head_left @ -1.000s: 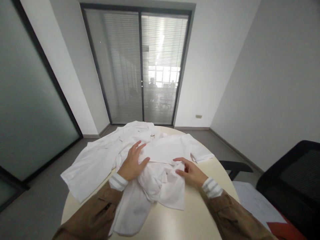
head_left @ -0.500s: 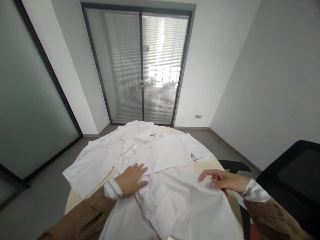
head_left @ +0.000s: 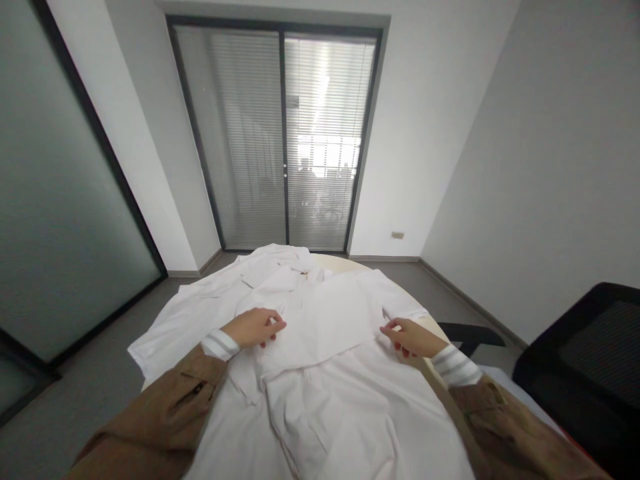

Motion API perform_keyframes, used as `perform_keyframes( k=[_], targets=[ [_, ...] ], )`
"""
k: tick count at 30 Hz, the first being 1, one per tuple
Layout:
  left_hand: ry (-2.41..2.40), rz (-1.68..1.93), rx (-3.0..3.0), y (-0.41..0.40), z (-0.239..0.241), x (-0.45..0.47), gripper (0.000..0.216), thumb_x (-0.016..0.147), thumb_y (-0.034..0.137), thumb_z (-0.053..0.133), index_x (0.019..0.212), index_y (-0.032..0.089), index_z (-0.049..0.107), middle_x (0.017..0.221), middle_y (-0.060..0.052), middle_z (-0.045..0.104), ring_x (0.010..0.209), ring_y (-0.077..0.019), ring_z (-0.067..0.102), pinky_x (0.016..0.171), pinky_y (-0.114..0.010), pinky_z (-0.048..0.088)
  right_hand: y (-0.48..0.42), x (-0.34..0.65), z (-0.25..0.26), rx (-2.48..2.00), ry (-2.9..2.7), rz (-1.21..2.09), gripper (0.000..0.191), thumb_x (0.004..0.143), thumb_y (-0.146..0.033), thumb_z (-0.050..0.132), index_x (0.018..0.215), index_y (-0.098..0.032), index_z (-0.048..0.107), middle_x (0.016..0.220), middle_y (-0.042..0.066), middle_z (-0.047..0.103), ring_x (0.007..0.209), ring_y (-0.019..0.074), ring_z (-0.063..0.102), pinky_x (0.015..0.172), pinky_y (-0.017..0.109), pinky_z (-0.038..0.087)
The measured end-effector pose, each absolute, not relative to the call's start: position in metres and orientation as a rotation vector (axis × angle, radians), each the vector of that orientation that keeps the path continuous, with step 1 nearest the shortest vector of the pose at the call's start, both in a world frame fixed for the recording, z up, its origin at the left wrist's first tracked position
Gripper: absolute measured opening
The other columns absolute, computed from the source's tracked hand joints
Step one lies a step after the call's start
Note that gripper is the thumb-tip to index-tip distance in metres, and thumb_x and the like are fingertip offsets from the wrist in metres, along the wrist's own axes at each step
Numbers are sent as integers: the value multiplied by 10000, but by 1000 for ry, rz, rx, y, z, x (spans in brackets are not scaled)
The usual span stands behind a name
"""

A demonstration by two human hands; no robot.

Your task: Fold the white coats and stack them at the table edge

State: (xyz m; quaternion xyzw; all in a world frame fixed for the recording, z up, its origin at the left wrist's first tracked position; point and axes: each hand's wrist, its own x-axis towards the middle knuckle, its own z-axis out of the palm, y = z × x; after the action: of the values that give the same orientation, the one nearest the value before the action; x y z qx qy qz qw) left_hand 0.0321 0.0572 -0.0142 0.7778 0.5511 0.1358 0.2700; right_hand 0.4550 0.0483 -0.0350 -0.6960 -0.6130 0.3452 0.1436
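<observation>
A white garment (head_left: 320,320), like a lab coat, lies spread over a round cream table (head_left: 431,323). My left hand (head_left: 255,327) rests on the cloth left of centre, with fingers curled and pinching a fold. At the garment's right edge, beside a short sleeve, my right hand (head_left: 406,337) pinches the fabric with closed fingers. Both arms wear brown sleeves with striped cuffs. The lower part of the garment lies flat towards me.
A black office chair (head_left: 585,373) stands at the right, close to the table. Glass doors with blinds (head_left: 285,140) are straight ahead. A dark glass partition (head_left: 55,200) runs along the left. Grey floor surrounds the table.
The bunched lower part of the garment has been spread flat towards me. My right hand swung out right, then came back to the garment's right edge. My left hand shifted and closed on a fold.
</observation>
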Motion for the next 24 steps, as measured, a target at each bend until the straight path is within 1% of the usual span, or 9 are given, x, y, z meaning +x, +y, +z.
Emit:
perform_keyframes(
  k=[2,4,5,7,9,12,15,19,24],
  targets=[
    [1704,589,2227,79,-10,28,390,919,478,484,1123,219,693,1060,-83,739,871,-243,705,850,-348,512,65,459,-27,-2014,-1818,782,323,920,-483,554,961,-169,615,686,41,691,532,141,610,504,235,419],
    [1900,750,2283,102,-15,22,429,938,396,481,1306,207,594,1364,-124,595,1194,-274,598,1037,-382,424,85,464,-23,-2015,-1861,553,336,916,-483,556,987,-169,652,789,66,731,680,171,671,630,255,464],
    [1976,722,2254,112,-20,19,473,937,384,495,1374,211,541,1463,-138,502,1305,-297,512,1089,-411,377,95,466,-22,-2025,-1875,459,356,909,-488,564,1020,-165,664,859,82,744,763,193,688,693,270,475],
    [2050,628,2157,131,-31,14,558,945,400,496,1469,214,438,1544,-162,389,1396,-331,407,1115,-456,343,116,468,-24,-2055,-1870,334,423,883,-487,598,1127,-147,658,992,112,744,905,237,690,793,303,477],
    [2059,589,2071,146,-40,10,590,964,422,460,1509,213,372,1544,-163,391,1406,-323,399,1103,-453,357,136,469,-29,-2058,-1808,310,502,852,-455,643,1224,-118,622,1078,143,727,1004,270,673,865,326,468],
    [2074,596,1962,160,-45,9,608,994,445,369,1525,154,322,1453,-169,515,1332,-298,501,1062,-422,406,161,469,-38,-2015,-1693,371,585,833,-412,667,1308,-87,562,1165,177,696,1088,280,649,939,335,450],
    [2101,608,1917,171,-43,12,591,1001,447,327,1472,99,403,1371,-182,590,1270,-305,559,1031,-415,430,183,470,-45,-1987,-1626,417,632,840,-418,653,1358,-87,508,1226,191,667,1097,262,649,948,329,459],
    [2079,638,1949,186,-38,21,511,989,434,375,1373,133,531,1341,-146,623,1248,-268,577,1022,-351,431,204,467,-55,-1940,-1549,493,661,829,-415,653,1383,-99,480,1204,175,675,985,231,682,874,316,504],
    [2091,681,1957,201,-35,39,506,932,449,489,1342,161,565,1312,-146,642,1210,-297,599,982,-373,450,218,461,-62,-1869,-1451,560,734,797,-406,664,1442,-153,422,1235,162,651,821,185,684,675,268,534]
  ],
)
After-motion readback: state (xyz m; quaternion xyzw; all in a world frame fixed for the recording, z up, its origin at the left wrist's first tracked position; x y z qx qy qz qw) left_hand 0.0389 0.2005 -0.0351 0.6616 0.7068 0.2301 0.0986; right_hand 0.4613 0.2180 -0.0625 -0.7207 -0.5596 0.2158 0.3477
